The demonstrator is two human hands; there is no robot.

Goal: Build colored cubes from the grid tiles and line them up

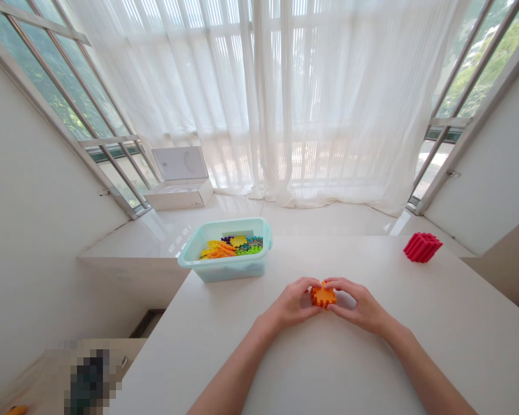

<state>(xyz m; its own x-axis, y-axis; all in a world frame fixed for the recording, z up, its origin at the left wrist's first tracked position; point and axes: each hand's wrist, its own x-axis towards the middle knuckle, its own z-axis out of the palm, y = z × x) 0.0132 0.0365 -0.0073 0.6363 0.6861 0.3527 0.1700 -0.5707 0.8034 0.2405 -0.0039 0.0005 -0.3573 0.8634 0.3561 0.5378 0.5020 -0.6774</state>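
Note:
An orange block with notched edges (324, 296), made of interlocking toy pieces, is held between my two hands low over the white table. My left hand (297, 301) grips it from the left, thumb at the near side and fingers at the far side. From the right, my right hand (355, 302) pinches it the same way. Its underside is hidden. A red block of ridged, notched pieces (422, 247) stands to the right on the table. To the left, a light teal plastic bin (231, 269) holds yellow, orange, green, grey and purple notched pieces (237, 245).
The white table (311, 369) extends below my arms. Behind it, a glossy white ledge (315, 219) carries a white box with a raised lid (179, 193). Sheer white curtains (268, 104) hang at the back, with barred windows on both sides. A blurred dark patch lies at lower left.

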